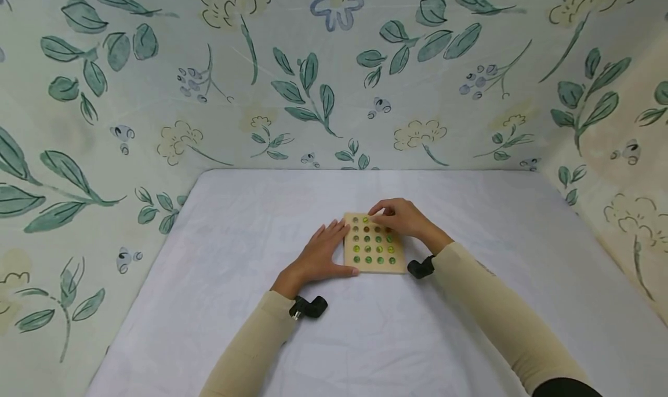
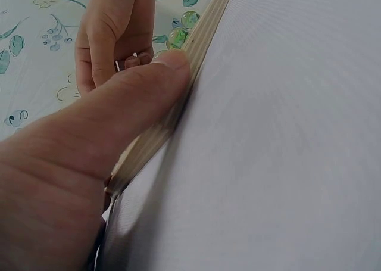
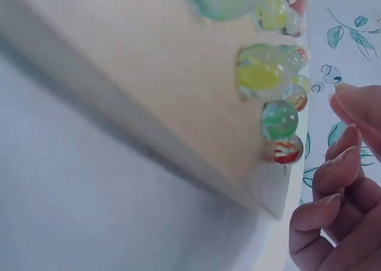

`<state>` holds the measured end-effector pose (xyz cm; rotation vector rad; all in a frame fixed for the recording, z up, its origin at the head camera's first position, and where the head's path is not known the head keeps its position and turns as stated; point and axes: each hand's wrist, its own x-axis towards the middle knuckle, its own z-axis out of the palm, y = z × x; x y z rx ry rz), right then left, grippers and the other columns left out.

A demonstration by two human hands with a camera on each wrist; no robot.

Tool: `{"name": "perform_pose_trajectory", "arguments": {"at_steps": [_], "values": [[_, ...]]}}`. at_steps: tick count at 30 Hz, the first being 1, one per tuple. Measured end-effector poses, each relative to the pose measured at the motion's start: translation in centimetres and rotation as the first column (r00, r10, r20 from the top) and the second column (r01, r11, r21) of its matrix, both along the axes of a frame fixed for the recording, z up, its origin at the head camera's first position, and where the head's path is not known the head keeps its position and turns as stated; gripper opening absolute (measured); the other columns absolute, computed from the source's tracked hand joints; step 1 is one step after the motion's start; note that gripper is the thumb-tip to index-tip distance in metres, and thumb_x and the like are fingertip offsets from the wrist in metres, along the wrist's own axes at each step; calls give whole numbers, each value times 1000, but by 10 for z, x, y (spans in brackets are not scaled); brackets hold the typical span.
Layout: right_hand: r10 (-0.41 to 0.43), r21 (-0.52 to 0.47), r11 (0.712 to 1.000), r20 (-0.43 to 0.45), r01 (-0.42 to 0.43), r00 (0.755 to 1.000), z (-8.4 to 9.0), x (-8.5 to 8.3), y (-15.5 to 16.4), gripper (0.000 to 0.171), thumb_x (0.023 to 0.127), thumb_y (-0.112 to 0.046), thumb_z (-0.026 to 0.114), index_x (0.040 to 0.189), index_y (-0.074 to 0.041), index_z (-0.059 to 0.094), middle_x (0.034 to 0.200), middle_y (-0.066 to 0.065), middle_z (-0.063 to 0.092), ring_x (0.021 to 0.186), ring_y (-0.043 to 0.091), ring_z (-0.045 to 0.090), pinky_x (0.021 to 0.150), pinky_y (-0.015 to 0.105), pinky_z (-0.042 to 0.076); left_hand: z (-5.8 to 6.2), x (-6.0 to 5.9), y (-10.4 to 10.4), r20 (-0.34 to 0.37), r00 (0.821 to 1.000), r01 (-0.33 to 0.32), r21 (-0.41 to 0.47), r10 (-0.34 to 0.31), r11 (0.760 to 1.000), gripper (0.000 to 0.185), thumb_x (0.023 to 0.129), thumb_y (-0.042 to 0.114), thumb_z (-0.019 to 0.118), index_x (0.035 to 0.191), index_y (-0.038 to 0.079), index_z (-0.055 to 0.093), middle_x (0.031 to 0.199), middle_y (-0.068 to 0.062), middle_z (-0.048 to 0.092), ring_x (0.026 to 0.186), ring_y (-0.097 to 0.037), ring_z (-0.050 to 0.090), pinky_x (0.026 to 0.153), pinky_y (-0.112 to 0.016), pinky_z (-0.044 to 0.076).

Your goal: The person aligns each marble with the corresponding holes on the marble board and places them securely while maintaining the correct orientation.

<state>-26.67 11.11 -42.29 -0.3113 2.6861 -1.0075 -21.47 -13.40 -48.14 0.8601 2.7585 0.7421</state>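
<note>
A light wooden board (image 1: pixel 373 268) lies flat on the white-covered table, with rows of glass marbles (image 1: pixel 380 260) on it, mostly green and yellow and some reddish. My left hand (image 1: pixel 319 257) rests at its left side with fingers straight; the left wrist view shows the thumb (image 2: pixel 143 83) pressed against the board's near edge. Over the far right part of the board is my right hand (image 1: pixel 404 217), fingers bent and thumb and index close together by the top row. Whether a marble is between those fingertips is hidden. In the right wrist view the other fingers (image 3: pixel 336 176) are curled.
A white cloth (image 1: pixel 250 211) covers the table around the board. Floral fabric (image 1: pixel 323 95) hangs behind the far edge and along the sides. Black wrist cameras (image 1: pixel 312 307) sit on both forearms, the right one close beside the board's right edge.
</note>
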Motion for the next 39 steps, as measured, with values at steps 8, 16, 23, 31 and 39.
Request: {"name": "perform_pose_trajectory", "arguments": {"at_steps": [8,16,23,31,39], "values": [[-14,22,1000,-22,15,1000,3,8,14,20,93,-26,65,111,-21,71,82,6,64,75,21,55,64,29,46,-1,0,0,4,1000,-3,-2,3,1000,112,73,76,63,156,17,16,162,2,9,148,-14,1,120,-34,-1],[-11,32,999,-78,13,997,5,18,28,21,92,-26,66,110,-18,72,81,4,59,74,21,50,59,29,44,-2,-1,1,5,1000,-9,1,9,1000,112,72,76,63,156,18,16,162,3,8,148,-12,0,119,-32,-2],[-21,41,999,-95,25,995,9,29,38,19,91,-25,67,109,-19,72,81,5,57,74,21,49,58,29,42,-1,0,1,6,1000,-12,-8,12,1000,112,72,75,64,156,18,16,162,3,9,148,-12,1,119,-32,-2],[-20,26,999,-113,23,993,10,39,51,19,92,-23,67,109,-19,72,79,5,57,72,21,50,57,29,43,-2,1,1,0,1000,-13,2,13,1000,112,72,76,63,156,19,17,162,3,9,148,-12,1,119,-32,-2],[-19,37,999,-120,24,993,13,50,65,21,92,-21,67,111,-15,72,77,4,58,72,21,50,58,29,44,-1,1,1,-4,1000,-9,6,9,1000,111,72,74,64,156,17,17,162,3,10,148,-13,2,120,-32,-2]]}}
